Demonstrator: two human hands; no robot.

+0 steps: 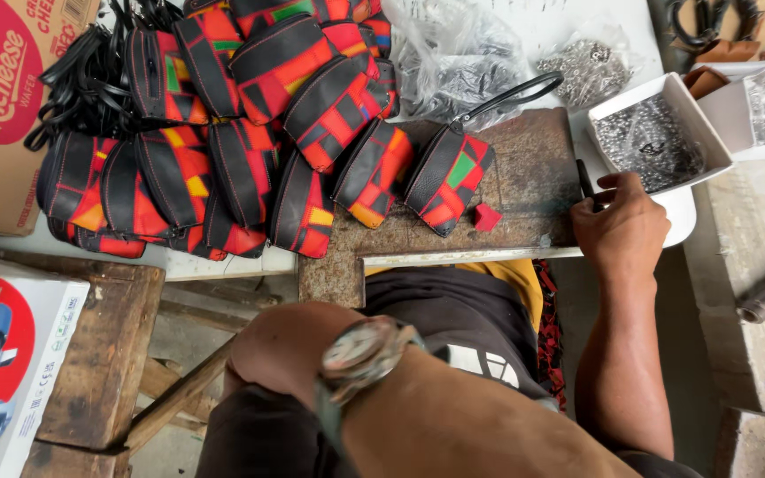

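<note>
View from above a seated person's lap, looking down at a worn, rust-stained metal plate [524, 168] that serves as a work surface. All places below are given from this plate.

The right hand [622, 232] rests at the plate's right edge, fingers curled around a thin black tool [585, 181] whose tip points away from the body; it looks like a punch or pen, too small to tell which. The left hand [281, 350] is off the plate, below its near left corner, bent inward at the wrist with a watch [358, 351] on it. Its fingers are hidden, so whether it holds anything cannot be told.

On the plate's middle lies one pouch [449, 181] of black leather with red, orange and green patches and a black wrist loop. A small red scrap [487, 218] lies just beside it, toward the right hand. A heap of similar pouches [223, 115] covers the plate's left side and spills beyond it. Just past the right edge, a white tray [679, 97] holds small silver metal parts, and clear bags of more parts [586, 62] lie beyond the far edge.

Judged risks: the tray overhangs its shelf close to the right hand, so a bump from the knuckles could spill the parts. The heap leans toward the single pouch and could slide onto it. The loose scrap could be brushed off the near edge into the lap.
</note>
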